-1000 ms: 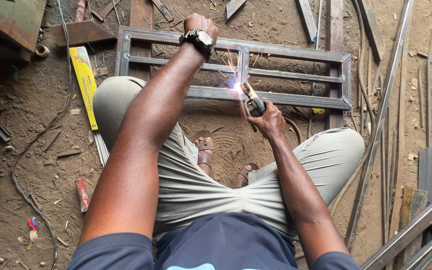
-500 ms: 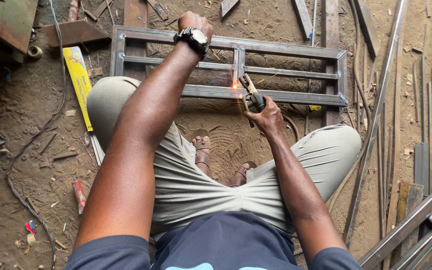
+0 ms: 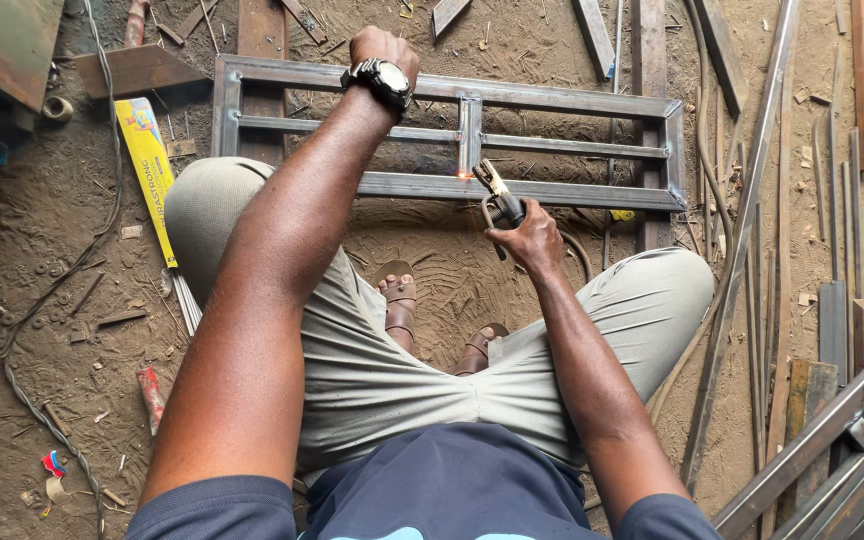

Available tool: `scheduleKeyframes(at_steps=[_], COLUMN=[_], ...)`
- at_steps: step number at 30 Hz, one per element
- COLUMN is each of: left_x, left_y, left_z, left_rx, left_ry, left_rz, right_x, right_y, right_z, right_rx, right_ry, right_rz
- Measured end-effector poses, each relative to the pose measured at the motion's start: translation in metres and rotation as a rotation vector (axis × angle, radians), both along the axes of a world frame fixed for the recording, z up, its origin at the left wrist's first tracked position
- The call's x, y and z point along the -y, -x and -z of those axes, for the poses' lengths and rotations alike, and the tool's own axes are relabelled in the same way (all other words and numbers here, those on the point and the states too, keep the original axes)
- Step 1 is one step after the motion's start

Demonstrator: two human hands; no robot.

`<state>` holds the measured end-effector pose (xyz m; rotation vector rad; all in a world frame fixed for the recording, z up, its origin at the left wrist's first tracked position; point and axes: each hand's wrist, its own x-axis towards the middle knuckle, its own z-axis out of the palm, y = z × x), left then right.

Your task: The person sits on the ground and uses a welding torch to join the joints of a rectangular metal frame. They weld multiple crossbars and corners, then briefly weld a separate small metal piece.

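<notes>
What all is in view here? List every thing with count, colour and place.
frame: one, grey steel, on the ground ahead of the knees
electrode holder: one, dark, in the right hand, tip at a glowing orange spot on the frame
box: one, yellow, long, left of the left knee
steel bars: many, grey and rusty, along the right
cable: one, grey, on the dirt at left
sandals: two, brown, between the knees
watch: one, black, left wrist
left hand: on the frame's far rail
right hand: grips the holder

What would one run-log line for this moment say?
left hand: on frame | right hand: holds electrode holder at joint | glow at tip
</notes>
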<state>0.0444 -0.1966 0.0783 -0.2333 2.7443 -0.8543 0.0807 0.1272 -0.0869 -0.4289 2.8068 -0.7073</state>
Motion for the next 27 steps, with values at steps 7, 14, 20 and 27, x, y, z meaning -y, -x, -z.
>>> scheduleKeyframes(at_steps=[7,14,20,27], left_x=[-0.0019,-0.0046,-0.0024,-0.0031], left_y=[-0.0003,-0.0013,0.0002,-0.0008], left_z=[-0.0031,-0.0023,-0.0007,-0.0001], left_rx=[0.004,-0.022,-0.015,-0.013], left_ry=[-0.086,-0.115,-0.127,-0.113], left_rz=[-0.008,-0.007,-0.015,-0.016], right_x=[-0.0015,-0.0004,0.0,-0.0011], right_y=[0.0002,-0.0007,0.0011,0.0021], right_z=[0.0009,-0.0004,0.0019,0.0013], right_rx=[0.01,0.031,0.019,0.042], right_ry=[-0.016,-0.033,-0.049,-0.022], right_rz=[0.004,0.015,0.024,0.02])
